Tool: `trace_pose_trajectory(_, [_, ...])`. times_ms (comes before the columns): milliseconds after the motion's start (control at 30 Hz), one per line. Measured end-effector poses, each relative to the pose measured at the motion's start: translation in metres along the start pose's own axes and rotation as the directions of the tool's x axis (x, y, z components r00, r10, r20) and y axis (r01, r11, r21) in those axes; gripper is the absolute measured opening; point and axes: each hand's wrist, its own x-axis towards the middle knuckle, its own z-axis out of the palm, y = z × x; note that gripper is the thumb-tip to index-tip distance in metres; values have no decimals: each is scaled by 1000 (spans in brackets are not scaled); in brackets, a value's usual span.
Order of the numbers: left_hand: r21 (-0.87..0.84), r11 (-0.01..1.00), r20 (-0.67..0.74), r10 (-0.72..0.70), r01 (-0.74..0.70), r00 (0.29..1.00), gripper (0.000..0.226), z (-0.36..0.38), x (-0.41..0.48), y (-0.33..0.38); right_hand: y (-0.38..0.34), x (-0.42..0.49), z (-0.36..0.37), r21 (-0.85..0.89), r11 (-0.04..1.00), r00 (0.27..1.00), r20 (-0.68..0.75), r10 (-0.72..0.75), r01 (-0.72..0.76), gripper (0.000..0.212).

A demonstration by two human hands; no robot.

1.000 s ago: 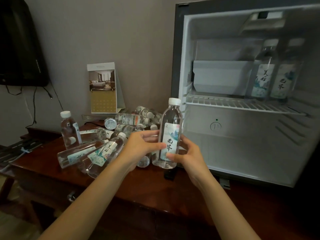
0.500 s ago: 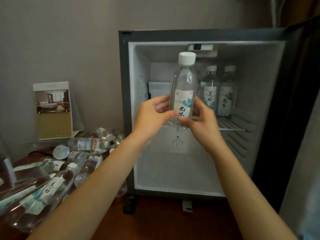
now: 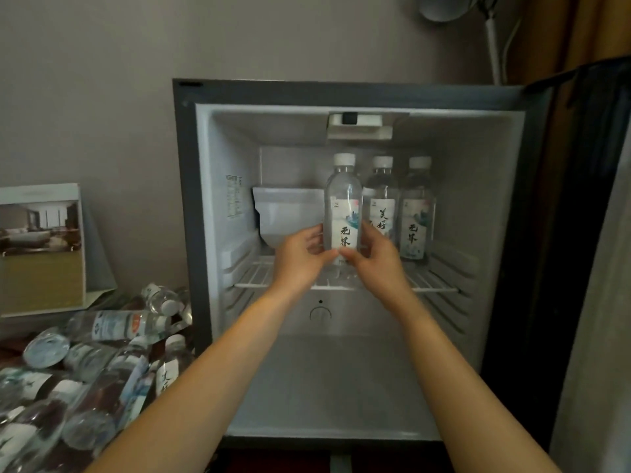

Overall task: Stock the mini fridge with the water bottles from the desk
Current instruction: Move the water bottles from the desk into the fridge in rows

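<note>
Held bottle: a clear water bottle [image 3: 343,206] with a white cap stands upright inside the open mini fridge [image 3: 191,199], over the wire shelf [image 3: 259,274]. Its base is hidden, so I cannot tell whether it rests there.
Left hand: the left hand [image 3: 300,261] grasps the bottle's lower part, thumb across the front.
Right hand: the right hand [image 3: 375,264] grips the same bottle from the other side, its thumb nearly meeting the left one.
Shelf neighbours: a second bottle [image 3: 382,199] and a third bottle [image 3: 416,213] stand just to its right.
Desk: a heap of bottles [image 3: 102,353] lies left of the fridge, near a standing card [image 3: 41,250].
</note>
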Motion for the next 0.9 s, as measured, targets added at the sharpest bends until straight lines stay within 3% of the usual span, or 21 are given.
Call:
trace_pose_trajectory(100, [48,998,0,-39,38,999,50,4,9,-5,8,8,2,-78,996,998,-42,47,-50,35])
trace_pose_trajectory(167, [62,997,3,-52,52,999,49,5,14,-8,13,11,3,-190,978,992,-107,64,-84,14])
trace_pose_trajectory(233, [82,995,1,-50,50,999,46,5,19,-12,19,13,6,-290,950,980,-188,63,-117,37])
trace_pose_trajectory(300, [126,991,-9,-43,44,999,44,7,23,-15,21,13,8,-330,934,968,-244,56,-137,48])
trace_pose_trajectory(633, [267,963,-49,-28,40,998,32,15,34,-25,16,13,11,-398,885,951,-278,134,-241,35])
trace_pose_trajectory(900, [375,923,-63,-72,91,995,29,13,31,-23,13,5,14,-461,863,953,-296,72,-208,29])
